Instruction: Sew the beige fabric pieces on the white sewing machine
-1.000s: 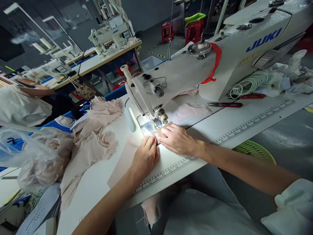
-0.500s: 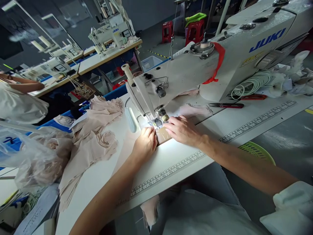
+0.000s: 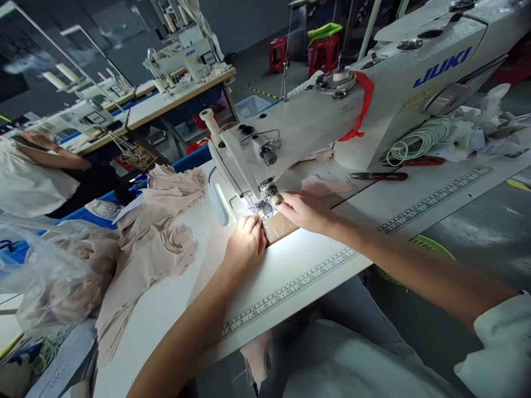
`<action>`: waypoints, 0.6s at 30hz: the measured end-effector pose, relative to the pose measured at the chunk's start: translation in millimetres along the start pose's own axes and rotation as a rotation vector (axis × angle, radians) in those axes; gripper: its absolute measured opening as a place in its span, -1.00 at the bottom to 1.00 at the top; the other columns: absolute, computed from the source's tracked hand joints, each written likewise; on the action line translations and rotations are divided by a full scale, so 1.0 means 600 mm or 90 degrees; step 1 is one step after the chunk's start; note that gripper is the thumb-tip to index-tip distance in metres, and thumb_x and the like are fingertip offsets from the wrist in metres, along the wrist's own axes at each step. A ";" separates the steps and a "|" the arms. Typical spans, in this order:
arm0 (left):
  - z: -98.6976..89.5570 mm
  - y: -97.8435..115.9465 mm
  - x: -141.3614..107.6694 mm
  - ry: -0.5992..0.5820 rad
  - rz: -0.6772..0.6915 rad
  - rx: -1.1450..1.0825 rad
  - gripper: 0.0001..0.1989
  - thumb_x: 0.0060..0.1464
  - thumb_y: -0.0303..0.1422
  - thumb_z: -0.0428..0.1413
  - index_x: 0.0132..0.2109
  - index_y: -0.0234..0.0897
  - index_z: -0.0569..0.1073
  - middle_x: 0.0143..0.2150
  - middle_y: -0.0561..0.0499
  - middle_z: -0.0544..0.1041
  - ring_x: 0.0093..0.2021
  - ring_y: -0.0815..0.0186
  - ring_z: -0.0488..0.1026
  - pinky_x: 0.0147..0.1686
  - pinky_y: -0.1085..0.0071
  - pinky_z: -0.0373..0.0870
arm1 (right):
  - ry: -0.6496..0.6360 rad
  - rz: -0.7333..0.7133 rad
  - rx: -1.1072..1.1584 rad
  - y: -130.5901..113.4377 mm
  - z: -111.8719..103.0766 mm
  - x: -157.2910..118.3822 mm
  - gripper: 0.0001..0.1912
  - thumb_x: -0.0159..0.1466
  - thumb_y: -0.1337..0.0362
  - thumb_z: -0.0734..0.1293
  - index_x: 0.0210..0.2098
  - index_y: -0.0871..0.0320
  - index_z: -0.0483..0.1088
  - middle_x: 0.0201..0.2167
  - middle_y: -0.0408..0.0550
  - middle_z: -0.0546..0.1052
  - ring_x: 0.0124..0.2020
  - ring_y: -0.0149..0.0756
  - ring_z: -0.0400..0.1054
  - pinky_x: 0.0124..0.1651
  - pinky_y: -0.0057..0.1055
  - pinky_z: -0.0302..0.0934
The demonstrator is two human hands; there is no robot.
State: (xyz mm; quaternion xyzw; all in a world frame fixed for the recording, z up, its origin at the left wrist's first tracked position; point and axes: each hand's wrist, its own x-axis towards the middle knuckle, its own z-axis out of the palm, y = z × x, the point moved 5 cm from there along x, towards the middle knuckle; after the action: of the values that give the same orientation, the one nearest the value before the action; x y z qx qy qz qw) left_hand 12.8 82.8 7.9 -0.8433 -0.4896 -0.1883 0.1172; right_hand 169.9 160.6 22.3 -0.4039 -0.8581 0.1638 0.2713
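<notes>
My left hand point(image 3: 245, 241) is closed beside the needle plate, its fingers pressed down on a pale beige fabric piece point(image 3: 211, 258) that trails toward me over the table. My right hand point(image 3: 309, 211) reaches in from the right, thumb and forefinger drawn together at a small cream roller knob point(image 3: 277, 199) beside the presser foot. Both sit under the lit head of a white sewing machine point(image 3: 302, 121). A tan plate point(image 3: 279, 225) lies between the hands. The fabric edge under the presser foot is too small to make out.
Stacked beige fabric pieces point(image 3: 155, 237) lie left, beside a clear plastic bag point(image 3: 66, 276). Thread snips point(image 3: 379, 176) and coiled white cord point(image 3: 418, 141) lie right. A printed ruler point(image 3: 286, 296) runs along the front edge. Another person point(image 3: 37, 171) sits at far left.
My right hand's fingers have gone from spread over the plate to drawn together at the roller knob. My left hand stays in place. The view has shifted slightly.
</notes>
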 end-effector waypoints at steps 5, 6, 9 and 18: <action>0.003 -0.001 -0.002 0.011 0.008 0.003 -0.67 0.32 -0.47 -0.05 0.11 -0.38 0.50 0.00 -0.26 0.60 0.01 0.06 0.55 -0.01 0.17 0.60 | 0.019 0.036 -0.021 0.013 -0.006 0.024 -0.61 0.47 0.16 0.15 -0.36 0.14 0.48 -0.47 -0.04 0.54 -0.47 -0.33 0.19 -0.34 -0.35 -0.15; 0.004 -0.002 -0.003 0.012 0.007 0.001 -0.67 0.31 -0.47 -0.04 0.12 -0.37 0.50 0.00 -0.26 0.60 0.02 0.05 0.55 0.00 0.17 0.60 | 0.024 0.040 -0.020 0.014 -0.007 0.021 -0.61 0.48 0.14 0.14 -0.35 0.13 0.48 -0.48 -0.05 0.53 -0.48 -0.33 0.19 -0.35 -0.36 -0.15; 0.007 -0.005 -0.002 0.011 0.005 -0.005 -0.66 0.30 -0.47 -0.03 0.13 -0.37 0.50 0.01 -0.26 0.60 0.03 0.04 0.54 0.00 0.16 0.60 | 0.028 0.039 -0.009 0.011 -0.007 0.007 -0.61 0.49 0.11 0.13 -0.28 0.12 0.49 -0.47 -0.07 0.54 -0.48 -0.33 0.23 -0.36 -0.37 -0.13; 0.009 -0.018 0.008 0.001 -0.025 -0.040 -0.67 0.32 -0.45 -0.05 0.11 -0.29 0.50 0.00 -0.25 0.60 0.03 0.03 0.53 0.05 0.11 0.56 | 0.027 0.027 -0.060 0.015 0.002 0.017 -0.61 0.48 0.13 0.15 -0.30 0.12 0.53 -0.45 -0.04 0.57 -0.45 -0.32 0.28 -0.34 -0.36 -0.13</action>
State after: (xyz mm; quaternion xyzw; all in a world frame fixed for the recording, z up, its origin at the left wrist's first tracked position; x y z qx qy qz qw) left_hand 6.5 94.1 5.2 -0.8368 -0.4995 -0.2063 0.0874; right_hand 169.3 174.4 20.4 -0.4378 -0.8502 0.1206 0.2664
